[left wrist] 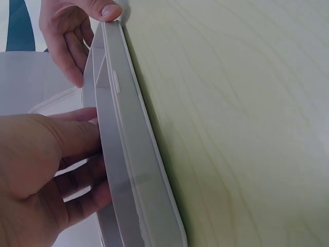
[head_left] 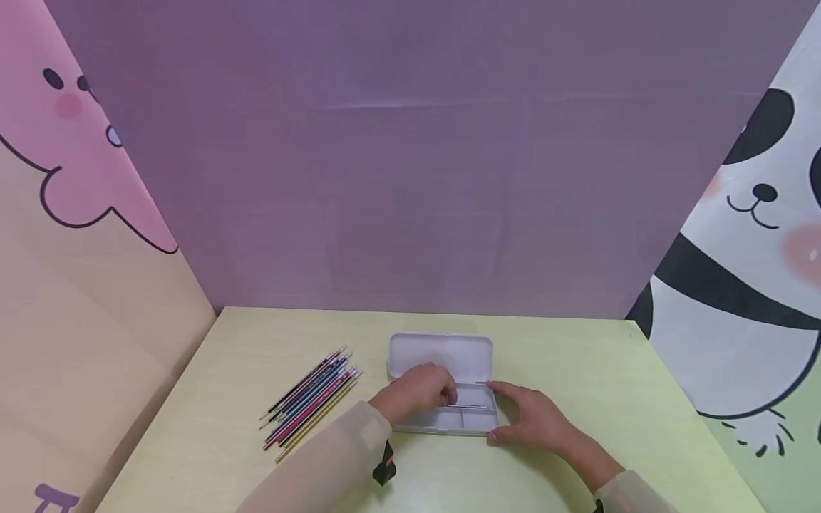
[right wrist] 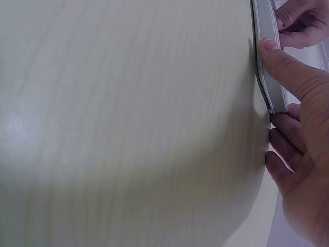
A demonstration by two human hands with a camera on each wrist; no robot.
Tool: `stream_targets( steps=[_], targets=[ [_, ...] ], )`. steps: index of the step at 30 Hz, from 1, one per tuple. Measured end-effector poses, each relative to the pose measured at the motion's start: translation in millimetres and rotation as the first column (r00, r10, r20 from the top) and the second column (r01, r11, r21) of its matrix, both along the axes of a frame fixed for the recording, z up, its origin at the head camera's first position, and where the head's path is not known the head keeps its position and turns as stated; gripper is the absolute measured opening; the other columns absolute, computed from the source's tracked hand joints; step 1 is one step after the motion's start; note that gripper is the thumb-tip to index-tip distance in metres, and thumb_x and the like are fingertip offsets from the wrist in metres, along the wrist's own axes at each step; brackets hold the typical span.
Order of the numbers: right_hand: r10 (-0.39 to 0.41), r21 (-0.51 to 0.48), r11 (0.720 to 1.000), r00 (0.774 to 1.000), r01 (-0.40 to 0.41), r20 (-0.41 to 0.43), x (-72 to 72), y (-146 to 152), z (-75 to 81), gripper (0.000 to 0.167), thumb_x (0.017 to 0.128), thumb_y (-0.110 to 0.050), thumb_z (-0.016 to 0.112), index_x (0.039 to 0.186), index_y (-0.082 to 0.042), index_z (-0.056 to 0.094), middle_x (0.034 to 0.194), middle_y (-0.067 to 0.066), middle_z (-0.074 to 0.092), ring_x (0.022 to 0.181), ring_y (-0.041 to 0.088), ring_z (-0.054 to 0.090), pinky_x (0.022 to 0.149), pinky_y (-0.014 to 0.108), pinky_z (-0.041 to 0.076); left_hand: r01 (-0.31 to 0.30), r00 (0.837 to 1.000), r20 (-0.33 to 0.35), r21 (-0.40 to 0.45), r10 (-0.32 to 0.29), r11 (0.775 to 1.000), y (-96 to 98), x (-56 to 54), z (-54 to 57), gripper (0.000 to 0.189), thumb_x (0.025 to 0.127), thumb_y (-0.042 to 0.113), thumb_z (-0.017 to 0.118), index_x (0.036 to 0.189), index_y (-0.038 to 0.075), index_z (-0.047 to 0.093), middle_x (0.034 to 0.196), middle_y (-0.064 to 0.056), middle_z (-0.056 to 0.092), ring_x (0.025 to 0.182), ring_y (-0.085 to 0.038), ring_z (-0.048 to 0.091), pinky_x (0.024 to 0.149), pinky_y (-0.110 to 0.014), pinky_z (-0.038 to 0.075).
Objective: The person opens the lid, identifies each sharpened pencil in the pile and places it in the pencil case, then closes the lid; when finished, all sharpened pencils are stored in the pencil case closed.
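Observation:
A white pencil case lies with its lid back on the table, its tray split by dividers. My left hand reaches into the tray with curled fingers, seeming to pinch a thin dark pencil that lies along a divider; the left wrist view hides the pencil. My right hand grips the case's right end, thumb on the front wall and index finger near the back corner. Left of the case, several coloured pencils lie side by side in a slanted bundle.
Pale wood-grain table carries everything. A purple panel rises behind its back edge. Cartoon-printed panels stand at the left and right. My left forearm crosses in front of the pencil bundle's right side.

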State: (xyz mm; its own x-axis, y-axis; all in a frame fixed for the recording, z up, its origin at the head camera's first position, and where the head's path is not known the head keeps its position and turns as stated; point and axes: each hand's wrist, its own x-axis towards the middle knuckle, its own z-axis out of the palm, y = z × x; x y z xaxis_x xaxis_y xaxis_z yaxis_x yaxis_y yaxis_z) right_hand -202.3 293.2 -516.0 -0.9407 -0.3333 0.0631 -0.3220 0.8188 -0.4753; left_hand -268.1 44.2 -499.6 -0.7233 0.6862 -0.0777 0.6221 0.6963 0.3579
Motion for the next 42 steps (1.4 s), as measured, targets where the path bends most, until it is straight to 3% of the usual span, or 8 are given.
stream_targets(
  steps=[8,13,19,24,29,32,35,42],
  targets=[
    [0.001,0.029,1.0,1.0,-0.001,0.001,-1.8,4.1,-1.9,0.096,0.062,-0.054,0.094,0.142,-0.011,0.059,0.131,0.011,0.069,0.121,0.036,0.064,0.101,0.055,0.05,0.047,0.999,-0.026,0.109,-0.044,0.993,-22.3,1.4,-0.9,0.018,0.094,0.011,0.074,0.107,0.02,0.081,0.102,0.012,0.075,0.092,-0.001,0.063,0.088,-0.019,0.051],
    [-0.005,0.044,0.999,1.0,0.005,-0.012,-0.4,8.0,0.5,0.098,0.061,-0.055,0.094,0.142,-0.012,0.059,0.133,0.011,0.069,0.121,0.038,0.064,0.1,0.056,0.05,0.049,0.996,0.057,0.239,-0.064,0.97,-52.9,1.9,13.6,0.02,0.092,0.014,0.076,0.112,0.015,0.079,0.109,0.005,0.074,0.09,-0.004,0.064,0.082,-0.02,0.052],
    [-0.01,0.047,0.999,1.0,0.011,-0.027,0.2,12.1,1.5,0.098,0.062,-0.056,0.093,0.142,-0.013,0.059,0.133,0.012,0.068,0.122,0.038,0.064,0.1,0.056,0.05,-0.041,0.97,0.234,0.422,-0.065,0.906,-96.6,-4.4,30.3,0.026,0.088,0.016,0.081,0.113,0.009,0.077,0.107,-0.001,0.074,0.091,-0.009,0.066,0.083,-0.026,0.054],
    [-0.01,0.048,0.999,0.999,0.011,-0.031,2.7,13.5,1.9,0.097,0.062,-0.056,0.093,0.142,-0.012,0.059,0.132,0.011,0.069,0.119,0.037,0.065,0.098,0.055,0.051,-0.126,0.952,0.305,0.461,-0.024,0.879,-134.3,-12.4,37.0,0.028,0.09,0.02,0.08,0.117,0.01,0.076,0.107,-0.001,0.073,0.096,-0.015,0.066,0.086,-0.031,0.055],
    [-0.005,0.039,0.999,1.0,0.006,-0.026,4.8,12.5,2.0,0.097,0.063,-0.056,0.093,0.143,-0.013,0.059,0.133,0.011,0.069,0.12,0.037,0.065,0.099,0.056,0.051,-0.23,0.918,0.394,0.447,0.041,0.864,-174.1,-18.4,34.2,0.027,0.093,0.019,0.076,0.119,0.013,0.075,0.115,-0.012,0.072,0.099,-0.017,0.067,0.085,-0.032,0.057],
    [-0.004,0.034,0.999,1.0,0.004,-0.025,5.5,11.9,1.1,0.097,0.063,-0.055,0.093,0.143,-0.013,0.059,0.133,0.012,0.069,0.121,0.038,0.064,0.099,0.057,0.051,-0.297,0.89,0.45,0.436,0.081,0.849,-198.0,-21.8,28.7,0.031,0.095,0.018,0.074,0.124,0.008,0.072,0.121,-0.018,0.069,0.1,-0.019,0.068,0.088,-0.038,0.057],
    [-0.015,0.031,0.999,1.0,0.016,-0.018,5.4,11.5,-0.8,0.097,0.063,-0.056,0.093,0.143,-0.013,0.059,0.134,0.012,0.068,0.122,0.038,0.063,0.1,0.057,0.05,-0.353,0.872,0.473,0.427,0.127,0.833,-219.3,-25.5,22.2,0.033,0.096,0.015,0.071,0.126,0.002,0.069,0.121,-0.02,0.068,0.097,-0.022,0.067,0.086,-0.046,0.057],
    [-0.03,0.021,0.999,1.0,0.03,-0.003,5.2,11.3,-2.8,0.097,0.063,-0.057,0.092,0.144,-0.015,0.058,0.136,0.012,0.067,0.125,0.039,0.062,0.101,0.057,0.05,-0.431,0.853,0.472,0.396,0.223,0.811,-249.2,-29.7,9.5,0.033,0.097,0.01,0.068,0.128,-0.002,0.067,0.116,-0.019,0.068,0.096,-0.023,0.063,0.078,-0.036,0.054]
  ],
)
